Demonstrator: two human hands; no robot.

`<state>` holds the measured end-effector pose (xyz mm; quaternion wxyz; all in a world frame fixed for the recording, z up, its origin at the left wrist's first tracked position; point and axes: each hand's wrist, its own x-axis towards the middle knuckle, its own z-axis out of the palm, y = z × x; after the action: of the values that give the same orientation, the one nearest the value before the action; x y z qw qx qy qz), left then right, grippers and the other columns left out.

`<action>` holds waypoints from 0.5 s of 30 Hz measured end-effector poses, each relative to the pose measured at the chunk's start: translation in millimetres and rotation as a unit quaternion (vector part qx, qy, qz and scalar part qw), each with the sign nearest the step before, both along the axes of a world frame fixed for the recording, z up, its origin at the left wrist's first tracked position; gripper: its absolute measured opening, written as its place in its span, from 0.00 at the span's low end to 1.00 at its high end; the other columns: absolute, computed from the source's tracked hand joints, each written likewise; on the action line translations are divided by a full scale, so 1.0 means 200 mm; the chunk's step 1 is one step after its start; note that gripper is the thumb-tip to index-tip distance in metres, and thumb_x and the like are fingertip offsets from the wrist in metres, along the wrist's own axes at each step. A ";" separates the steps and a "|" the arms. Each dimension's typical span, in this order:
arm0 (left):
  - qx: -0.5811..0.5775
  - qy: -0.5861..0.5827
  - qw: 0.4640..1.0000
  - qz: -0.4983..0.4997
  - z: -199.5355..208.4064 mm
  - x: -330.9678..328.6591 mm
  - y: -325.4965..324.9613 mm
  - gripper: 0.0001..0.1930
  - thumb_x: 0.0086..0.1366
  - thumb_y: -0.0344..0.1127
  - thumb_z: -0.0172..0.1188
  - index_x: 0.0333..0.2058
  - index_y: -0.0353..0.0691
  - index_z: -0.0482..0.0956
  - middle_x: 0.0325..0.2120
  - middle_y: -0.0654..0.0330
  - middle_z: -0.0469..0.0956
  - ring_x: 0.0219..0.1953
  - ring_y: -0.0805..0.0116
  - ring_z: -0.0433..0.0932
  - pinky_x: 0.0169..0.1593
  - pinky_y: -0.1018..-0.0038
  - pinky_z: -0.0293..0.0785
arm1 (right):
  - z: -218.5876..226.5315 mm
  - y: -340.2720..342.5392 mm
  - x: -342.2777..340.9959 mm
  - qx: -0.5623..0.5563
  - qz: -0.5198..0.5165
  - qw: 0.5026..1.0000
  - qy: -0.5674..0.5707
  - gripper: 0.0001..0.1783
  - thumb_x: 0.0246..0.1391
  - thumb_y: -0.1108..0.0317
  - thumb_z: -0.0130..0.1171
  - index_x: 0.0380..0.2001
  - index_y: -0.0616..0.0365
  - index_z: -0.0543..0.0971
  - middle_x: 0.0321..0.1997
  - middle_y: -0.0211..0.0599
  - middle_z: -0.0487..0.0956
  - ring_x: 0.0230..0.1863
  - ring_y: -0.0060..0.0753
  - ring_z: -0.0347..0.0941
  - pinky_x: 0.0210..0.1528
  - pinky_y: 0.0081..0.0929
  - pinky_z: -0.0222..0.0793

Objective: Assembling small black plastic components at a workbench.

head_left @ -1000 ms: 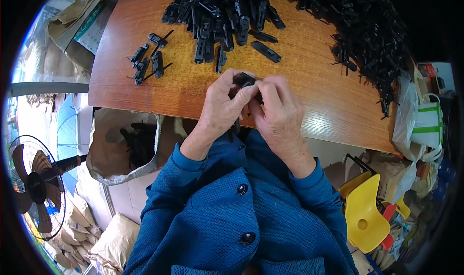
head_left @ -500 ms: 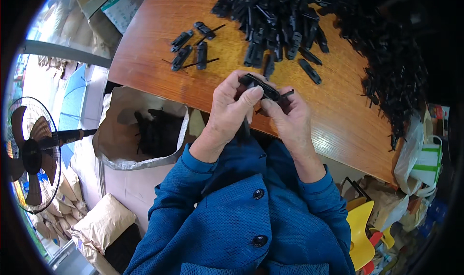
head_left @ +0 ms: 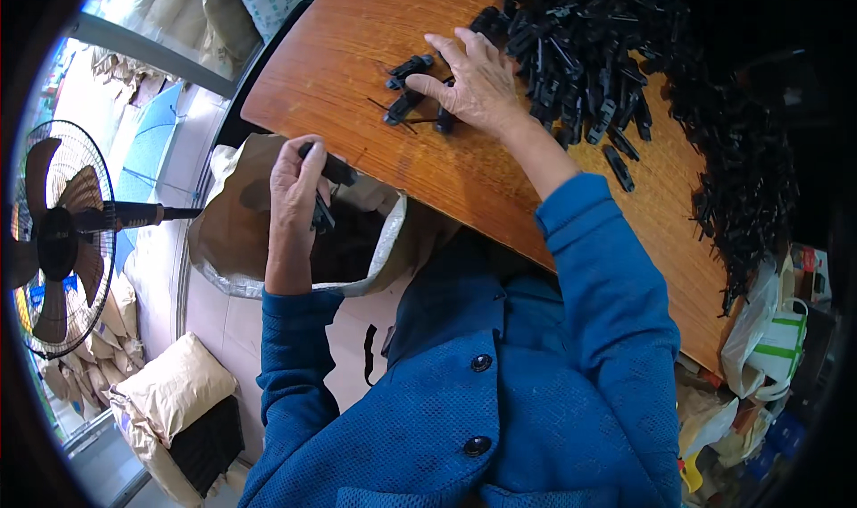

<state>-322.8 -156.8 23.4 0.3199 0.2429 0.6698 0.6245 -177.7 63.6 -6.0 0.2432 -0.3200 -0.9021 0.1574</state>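
The work in hand looks like handling small parts one at a time: the left hand [head_left: 297, 179] pinches a black plastic part [head_left: 337, 170] between thumb and fingers above the paper-lined sack [head_left: 234, 231] beside the worktop [head_left: 312, 70], which suggests a put-away step. A second dark piece [head_left: 323, 215] shows below that palm; whether it is gripped too, I cannot tell. The right hand [head_left: 478, 84] is spread, thumb well apart from the fingers, over the small group of black parts [head_left: 404, 104], left of the main black pile [head_left: 571, 70]; contact is unclear. Judging from this, releasing the held part calls for loosening the left thumb over the sack's mouth, and a pick-up calls for closing the right fingers on one loose piece without dragging its neighbours. Half a second ago both hands met around a part before the jacket [head_left: 428, 392]; now they are well apart.
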 end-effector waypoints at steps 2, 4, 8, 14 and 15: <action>-0.039 0.026 0.999 -0.014 -0.03 -0.07 -0.07 0.09 0.66 0.36 0.56 0.41 0.37 0.73 0.22 0.67 0.72 0.15 0.83 0.64 0.19 0.86 0.58 | -0.07 -0.03 -0.09 0.010 -0.012 1.000 -0.007 0.39 0.47 0.28 0.51 0.56 0.39 0.73 0.63 0.46 0.62 0.65 0.49 0.55 0.64 0.53 0.45; -0.079 0.074 0.993 -0.040 -0.05 -0.12 -0.17 0.10 0.64 0.35 0.57 0.40 0.36 0.73 0.21 0.68 0.69 0.16 0.82 0.65 0.19 0.84 0.60 | -0.08 -0.11 -0.15 0.017 0.003 1.000 0.002 0.36 0.48 0.30 0.52 0.53 0.40 0.75 0.61 0.44 0.65 0.64 0.48 0.57 0.64 0.51 0.46; -0.157 0.142 0.974 -0.083 -0.10 -0.23 -0.32 0.10 0.63 0.35 0.58 0.39 0.36 0.72 0.21 0.65 0.71 0.20 0.79 0.67 0.23 0.81 0.65 | -0.07 -0.32 -0.24 0.038 0.053 0.997 0.048 0.26 0.48 0.38 0.58 0.42 0.43 0.81 0.54 0.40 0.72 0.57 0.43 0.64 0.60 0.43 0.51; -0.293 0.474 0.828 -0.056 -0.02 -0.20 -0.46 0.13 0.67 0.43 0.50 0.41 0.41 0.77 0.35 0.50 0.79 0.38 0.46 0.77 0.41 0.61 0.73 | -0.04 -0.69 -0.29 0.010 0.257 0.952 0.164 0.18 0.39 0.48 0.65 0.30 0.48 0.83 0.38 0.36 0.78 0.46 0.39 0.71 0.46 0.42 0.62; -0.272 0.523 0.806 -0.053 -0.04 -0.25 -0.52 0.13 0.67 0.44 0.51 0.41 0.44 0.77 0.36 0.50 0.78 0.38 0.47 0.77 0.41 0.61 0.73 | -0.05 -0.75 -0.27 -0.026 0.295 0.937 0.187 0.18 0.39 0.48 0.65 0.29 0.49 0.83 0.39 0.37 0.77 0.47 0.40 0.70 0.47 0.43 0.62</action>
<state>-372.3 -261.1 15.9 0.0068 0.4704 0.8643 0.1778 -231.1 -87.1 -15.8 0.3419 -0.0108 -0.8896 0.3026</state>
